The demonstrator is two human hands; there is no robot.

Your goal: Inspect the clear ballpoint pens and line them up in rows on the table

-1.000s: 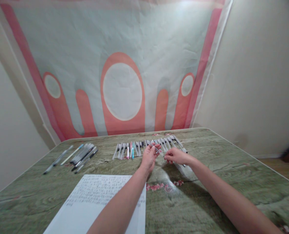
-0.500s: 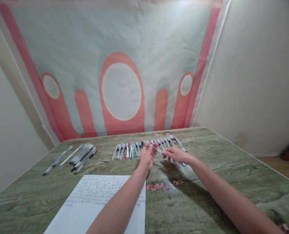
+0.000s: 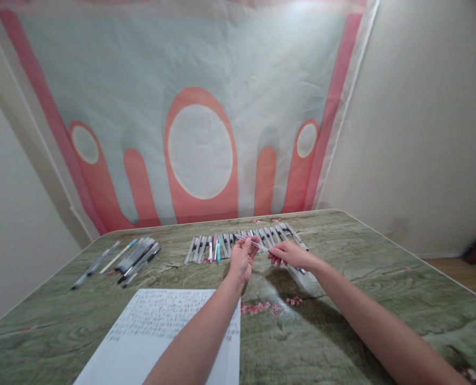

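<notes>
One slim pen [image 3: 263, 248] pinched by left hand [image 3: 242, 260] and right hand [image 3: 290, 254] above surface [image 3: 354, 262], near pen row [image 3: 210, 249]; best keep left grip steady, right fingers aligned with barrel, pressure light.

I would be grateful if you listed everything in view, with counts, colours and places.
slim pen: one, pale, between both hands
row of pens: twenty or so, mostly clear grey, some pink or teal, table's far side
pen cluster: several, clear and black, left
blue-tipped pen: one, pale, beside the cluster
clear plastic item: one, unclear what, below right wrist
handwritten sheet: one, white, near left
table: one, green-grey wood grain, pink blossoms
wall hanging: one, pale green, coral and pink, behind
walls: two stretches, greyish, either side
left hand: one, centre
right hand: one, right of centre
</notes>
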